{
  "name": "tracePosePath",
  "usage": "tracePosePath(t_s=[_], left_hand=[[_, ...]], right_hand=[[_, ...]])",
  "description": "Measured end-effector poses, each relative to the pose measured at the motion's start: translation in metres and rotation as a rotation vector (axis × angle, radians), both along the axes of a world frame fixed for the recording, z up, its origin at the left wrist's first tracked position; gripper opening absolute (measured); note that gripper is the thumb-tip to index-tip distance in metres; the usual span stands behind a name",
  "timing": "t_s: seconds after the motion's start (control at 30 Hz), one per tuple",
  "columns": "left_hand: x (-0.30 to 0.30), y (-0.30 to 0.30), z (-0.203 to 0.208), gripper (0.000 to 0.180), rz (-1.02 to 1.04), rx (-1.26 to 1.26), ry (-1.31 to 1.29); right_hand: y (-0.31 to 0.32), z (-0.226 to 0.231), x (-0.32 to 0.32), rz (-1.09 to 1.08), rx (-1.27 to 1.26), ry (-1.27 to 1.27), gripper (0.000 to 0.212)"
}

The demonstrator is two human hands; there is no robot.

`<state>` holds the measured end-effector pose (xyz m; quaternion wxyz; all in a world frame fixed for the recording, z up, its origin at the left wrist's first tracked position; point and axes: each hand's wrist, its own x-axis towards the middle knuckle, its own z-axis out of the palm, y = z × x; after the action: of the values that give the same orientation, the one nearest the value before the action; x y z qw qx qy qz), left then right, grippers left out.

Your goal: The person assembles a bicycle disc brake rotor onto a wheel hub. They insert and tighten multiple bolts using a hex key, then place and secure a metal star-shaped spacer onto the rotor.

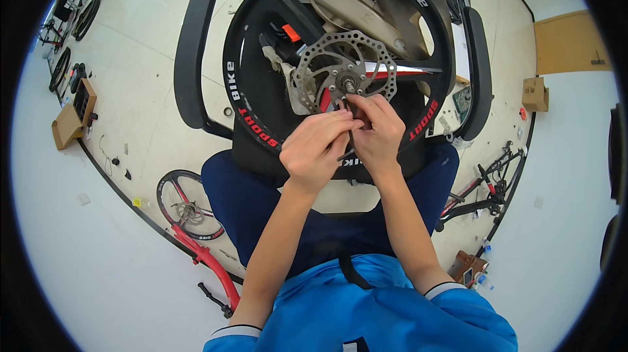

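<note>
A black bicycle wheel [230, 45] with red and white lettering lies flat in front of me, over a black chair seat. A perforated silver brake disc [339, 39] is fixed around its hub axle [348, 83]. Just on the near side of the axle, my left hand [317, 146] and my right hand [381, 128] meet, with fingertips pinched together. Both hands are closed around something small and dark, mostly hidden by the fingers. Its kind cannot be made out. An orange-and-black object [291, 33] and crumpled whitish material [275, 58] show between the spokes.
Black armrests [196, 58] flank the wheel on both sides. On the floor at left lie another wheel [188, 211], a red frame part [209, 262] and an open cardboard box [67, 126]. At right are a dark bike frame [481, 188] and a small carton [535, 95].
</note>
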<state>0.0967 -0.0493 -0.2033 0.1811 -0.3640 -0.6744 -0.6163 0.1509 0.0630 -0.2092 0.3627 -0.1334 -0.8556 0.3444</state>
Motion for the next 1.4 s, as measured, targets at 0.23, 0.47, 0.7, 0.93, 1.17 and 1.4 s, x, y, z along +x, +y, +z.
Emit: tracePosePath(t_s=[0.23,0.47,0.7,0.93,1.17,1.4], left_hand=[[0.010,-0.007,0.015,0.020,0.029,0.032,-0.064],[0.037,-0.024,0.020,0.019,0.019,0.098,-0.394],[0.036,-0.001,0.009,0.017,-0.005,0.125,-0.501],[0.018,0.013,0.012,0.016,0.015,0.151,-0.511],[0.008,0.025,0.005,0.015,0.017,0.116,-0.434],[0.002,0.026,-0.005,0.018,0.051,0.045,-0.173]], right_hand=[[-0.002,0.013,0.016,0.055,0.070,-0.021,0.028],[0.028,-0.008,0.071,-0.074,0.060,-0.296,0.015],[0.071,-0.057,0.034,0.045,0.439,-0.822,0.006],[0.068,-0.007,0.051,-0.064,0.198,-0.583,0.021],[0.059,0.020,0.077,-0.086,0.015,-0.483,0.015],[0.047,0.033,0.066,0.027,-0.085,-0.405,0.016]])
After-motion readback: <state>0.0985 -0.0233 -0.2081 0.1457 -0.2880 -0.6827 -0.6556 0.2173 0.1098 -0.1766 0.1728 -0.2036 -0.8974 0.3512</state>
